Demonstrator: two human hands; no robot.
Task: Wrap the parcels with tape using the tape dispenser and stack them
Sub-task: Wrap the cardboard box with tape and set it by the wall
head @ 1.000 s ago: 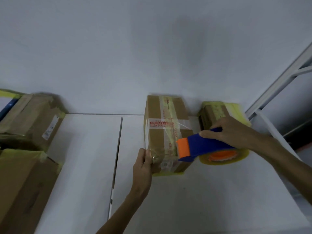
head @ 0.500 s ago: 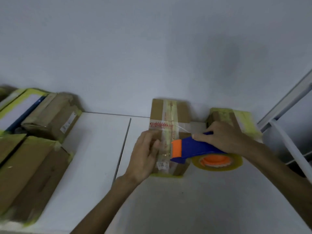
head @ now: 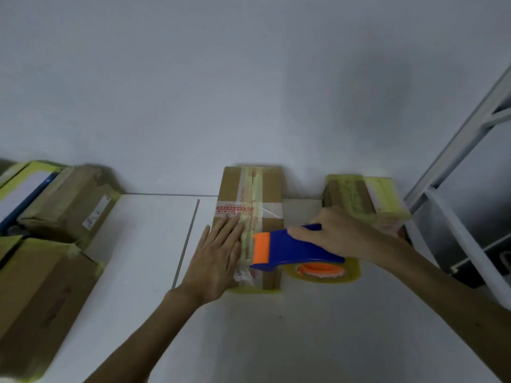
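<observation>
Taping a parcel on the tabletop (head: 276,341)

Left hand (head: 218,255) lies flat on the parcel (head: 250,194); right hand (head: 336,234) grips the blue tape dispenser (head: 287,248) beside it.

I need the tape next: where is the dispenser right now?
In the head view, right of centre: the right hand grips the tape dispenser against the middle parcel.
</observation>
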